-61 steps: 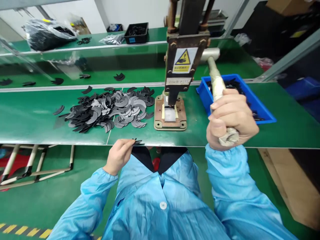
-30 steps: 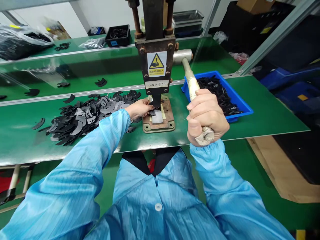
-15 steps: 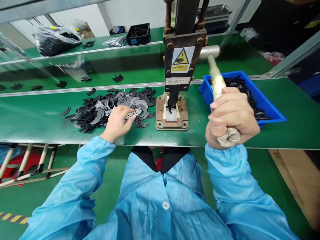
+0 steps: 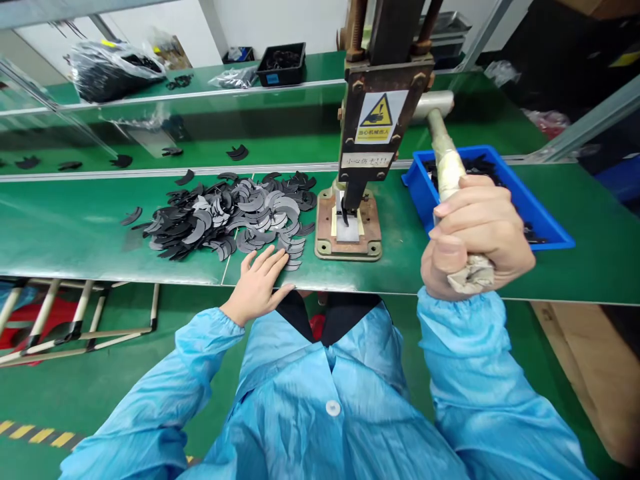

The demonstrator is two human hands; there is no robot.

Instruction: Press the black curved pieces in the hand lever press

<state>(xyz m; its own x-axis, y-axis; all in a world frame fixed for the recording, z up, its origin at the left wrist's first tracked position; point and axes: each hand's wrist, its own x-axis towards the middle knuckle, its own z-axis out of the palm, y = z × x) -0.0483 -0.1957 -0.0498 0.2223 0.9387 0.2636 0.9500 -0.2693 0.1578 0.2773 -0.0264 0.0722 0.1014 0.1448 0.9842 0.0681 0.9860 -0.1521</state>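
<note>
Nearest the viewer, the left hand [image 4: 260, 283] lies flat on the near edge of the green bench [image 4: 75, 233], fingers spread and holding nothing; its fingertips touch the nearest pieces of the pile of crescent-shaped parts [image 4: 230, 217]. To the right, the right hand [image 4: 475, 237] is closed in a full fist around the wrapped end of the press lever [image 4: 447, 167], which slants away and up to the press head.

Farther in, the hand press [image 4: 373, 120] stands on its base plate [image 4: 349, 230], just right of the pile. One dark crescent appears to sit upright in the die under the ram [image 4: 350, 197]; whether the ram bears on it cannot be told.

Right of the press, the blue bin [image 4: 537, 213] holds more dark parts. Beyond a metal rail, a second green surface carries scattered crescents, a black tray [image 4: 280, 63] and a bagged bundle [image 4: 107, 67].

Judged step: a part sits loaded at the die while the free hand is at the stock. The next move calls for fingers clear of the ram and one crescent separated from the overlapping heap.
</note>
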